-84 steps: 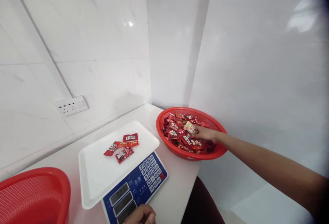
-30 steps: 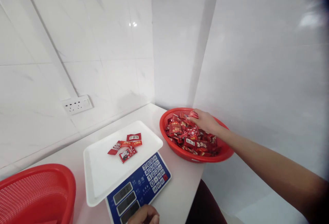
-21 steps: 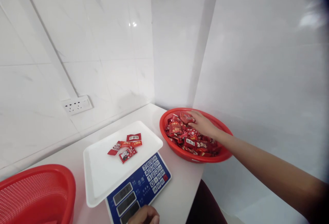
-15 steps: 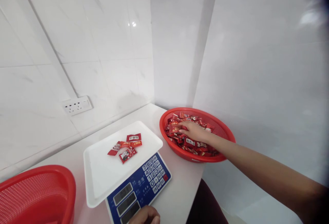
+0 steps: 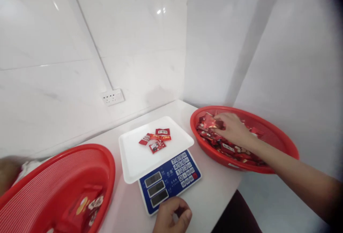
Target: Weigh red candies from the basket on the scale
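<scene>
My right hand [image 5: 233, 128] reaches into the red basket [image 5: 273, 143] on the right and closes its fingers on a red candy packet [image 5: 210, 122] among several wrapped candies [image 5: 227, 148]. My left hand [image 5: 171, 218] rests curled on the counter just in front of the blue scale [image 5: 170, 180]; nothing shows in it. The scale's white tray [image 5: 134, 156] carries several red candy packets [image 5: 157, 139].
A second red basket [image 5: 56, 179] stands at the left with a few packets [image 5: 85, 204] inside. A wall socket [image 5: 113, 96] sits on the tiled wall behind. A white wall rises close on the right. Another person's hand [image 5: 8, 172] shows at the far left edge.
The view has swung left and down, bringing the left basket into sight. My right hand has moved about in the right basket and now grips a packet. My left hand stays by the scale.
</scene>
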`<state>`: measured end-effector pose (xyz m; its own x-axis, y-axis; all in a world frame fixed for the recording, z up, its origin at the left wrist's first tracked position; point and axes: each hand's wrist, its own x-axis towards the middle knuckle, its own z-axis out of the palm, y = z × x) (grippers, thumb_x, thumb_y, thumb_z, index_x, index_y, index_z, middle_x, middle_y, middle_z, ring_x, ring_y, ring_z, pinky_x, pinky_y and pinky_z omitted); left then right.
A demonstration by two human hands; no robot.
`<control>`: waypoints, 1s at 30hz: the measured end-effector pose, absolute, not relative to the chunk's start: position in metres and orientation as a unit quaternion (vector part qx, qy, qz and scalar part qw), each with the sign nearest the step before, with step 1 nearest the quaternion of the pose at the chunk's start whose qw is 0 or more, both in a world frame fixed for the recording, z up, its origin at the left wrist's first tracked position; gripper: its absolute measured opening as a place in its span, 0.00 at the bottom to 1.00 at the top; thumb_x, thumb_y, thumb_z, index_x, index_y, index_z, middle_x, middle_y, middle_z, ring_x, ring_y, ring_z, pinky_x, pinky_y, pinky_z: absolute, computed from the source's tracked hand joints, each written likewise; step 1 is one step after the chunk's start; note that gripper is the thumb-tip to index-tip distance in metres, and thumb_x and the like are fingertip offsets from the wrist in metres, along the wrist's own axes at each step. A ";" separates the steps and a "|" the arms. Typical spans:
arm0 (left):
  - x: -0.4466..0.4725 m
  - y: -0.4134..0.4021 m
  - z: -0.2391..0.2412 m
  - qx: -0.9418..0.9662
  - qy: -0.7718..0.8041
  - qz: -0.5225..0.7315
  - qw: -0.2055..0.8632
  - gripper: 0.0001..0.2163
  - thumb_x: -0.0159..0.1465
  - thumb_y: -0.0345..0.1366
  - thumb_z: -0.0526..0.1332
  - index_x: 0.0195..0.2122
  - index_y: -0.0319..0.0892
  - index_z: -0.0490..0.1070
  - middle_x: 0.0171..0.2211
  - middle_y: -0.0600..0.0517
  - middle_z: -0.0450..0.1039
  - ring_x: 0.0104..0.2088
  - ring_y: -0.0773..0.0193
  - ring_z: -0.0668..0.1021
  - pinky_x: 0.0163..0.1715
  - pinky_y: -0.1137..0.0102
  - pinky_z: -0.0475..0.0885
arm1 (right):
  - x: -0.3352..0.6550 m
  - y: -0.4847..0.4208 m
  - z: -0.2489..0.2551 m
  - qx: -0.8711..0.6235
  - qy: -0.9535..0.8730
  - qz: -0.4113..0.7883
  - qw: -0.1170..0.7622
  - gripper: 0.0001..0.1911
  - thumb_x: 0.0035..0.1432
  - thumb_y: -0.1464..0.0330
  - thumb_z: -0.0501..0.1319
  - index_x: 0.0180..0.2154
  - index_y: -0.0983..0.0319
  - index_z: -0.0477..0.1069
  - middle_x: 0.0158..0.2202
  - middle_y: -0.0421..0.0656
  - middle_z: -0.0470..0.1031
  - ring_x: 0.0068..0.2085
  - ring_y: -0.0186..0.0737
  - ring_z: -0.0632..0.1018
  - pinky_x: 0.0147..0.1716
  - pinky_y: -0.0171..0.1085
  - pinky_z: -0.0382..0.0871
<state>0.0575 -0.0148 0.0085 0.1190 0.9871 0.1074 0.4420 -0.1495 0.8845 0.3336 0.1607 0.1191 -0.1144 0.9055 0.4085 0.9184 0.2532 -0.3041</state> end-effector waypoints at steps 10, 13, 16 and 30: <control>0.056 -0.014 0.028 0.643 0.423 0.379 0.514 0.25 0.56 0.56 0.56 0.35 0.36 0.75 0.29 0.49 0.74 0.31 0.63 0.73 0.33 0.71 0.68 | 0.248 0.028 0.085 -0.371 -0.845 0.370 0.104 0.08 0.50 0.73 0.58 0.34 0.55 0.69 0.34 0.42 0.72 0.36 0.42 0.72 0.35 0.38 0.67; 0.056 -0.013 0.027 0.628 0.430 0.393 0.516 0.23 0.58 0.55 0.56 0.34 0.37 0.75 0.30 0.50 0.75 0.32 0.62 0.73 0.35 0.70 0.68 | 0.233 0.021 0.070 -0.370 -0.831 0.397 0.122 0.09 0.51 0.73 0.57 0.36 0.57 0.68 0.36 0.42 0.72 0.37 0.40 0.72 0.36 0.37 0.67; 0.055 -0.012 0.031 0.602 0.431 0.422 0.523 0.20 0.61 0.51 0.55 0.34 0.37 0.74 0.32 0.49 0.75 0.33 0.62 0.74 0.36 0.70 0.68 | 0.231 0.024 0.066 -0.385 -0.792 0.447 0.154 0.18 0.50 0.69 0.61 0.46 0.55 0.66 0.45 0.44 0.71 0.44 0.43 0.72 0.45 0.40 0.66; 0.053 -0.013 0.028 0.615 0.457 0.386 0.513 0.18 0.58 0.50 0.58 0.29 0.37 0.71 0.25 0.53 0.67 0.28 0.66 0.68 0.29 0.73 0.63 | 0.236 0.027 0.061 -0.427 -0.734 0.499 0.172 0.12 0.57 0.60 0.55 0.29 0.61 0.69 0.29 0.41 0.75 0.33 0.39 0.74 0.32 0.34 0.67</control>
